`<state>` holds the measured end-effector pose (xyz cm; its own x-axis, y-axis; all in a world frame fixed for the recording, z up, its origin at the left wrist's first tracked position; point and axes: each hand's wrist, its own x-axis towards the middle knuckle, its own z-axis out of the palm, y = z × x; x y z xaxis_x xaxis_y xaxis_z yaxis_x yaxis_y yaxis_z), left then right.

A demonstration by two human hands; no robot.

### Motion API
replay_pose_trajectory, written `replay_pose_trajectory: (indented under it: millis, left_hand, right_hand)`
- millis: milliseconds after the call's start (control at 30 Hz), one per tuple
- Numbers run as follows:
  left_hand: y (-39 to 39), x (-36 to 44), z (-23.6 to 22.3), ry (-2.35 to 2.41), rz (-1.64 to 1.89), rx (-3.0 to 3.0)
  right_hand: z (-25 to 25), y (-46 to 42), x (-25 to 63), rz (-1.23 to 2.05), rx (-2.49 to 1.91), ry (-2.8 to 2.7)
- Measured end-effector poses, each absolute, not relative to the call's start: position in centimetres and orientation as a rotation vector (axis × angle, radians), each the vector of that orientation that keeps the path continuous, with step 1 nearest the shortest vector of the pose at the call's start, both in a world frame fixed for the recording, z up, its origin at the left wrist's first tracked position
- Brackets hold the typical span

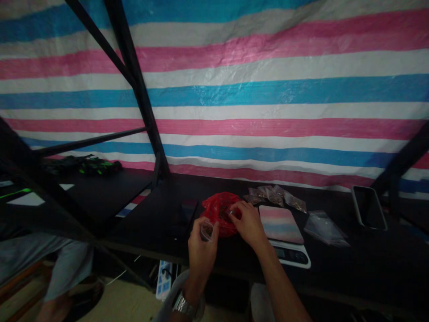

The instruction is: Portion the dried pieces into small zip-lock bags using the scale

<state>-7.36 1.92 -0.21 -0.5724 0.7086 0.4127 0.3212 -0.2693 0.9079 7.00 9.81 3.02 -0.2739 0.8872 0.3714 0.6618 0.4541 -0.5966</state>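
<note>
My left hand holds a small clear plastic bag with its mouth open and brownish bits inside. Just beyond it, a red plastic bag lies open on the black table, with small dark pieces in it. The fingers of my right hand are pinched together over the red bag's opening; what they grip is too small to make out. Right of that hand rests a white kitchen scale with nothing on its shiny plate. Several filled clear bags lie behind the scale.
Flat clear bags lie right of the scale, and a phone beyond them. Black metal posts rise before a striped plastic sheet. Green toy cars stand on the left table; another person's leg is below.
</note>
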Motion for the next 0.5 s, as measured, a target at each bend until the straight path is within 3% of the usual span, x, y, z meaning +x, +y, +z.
replay_pose_trajectory:
  millis: [500]
  left_hand:
    - [2.6, -5.5, 0.6, 1.81, 1.757, 1.238]
  right_hand:
    - [2.2, 12.4, 4.4, 0.538, -1.203, -2.055]
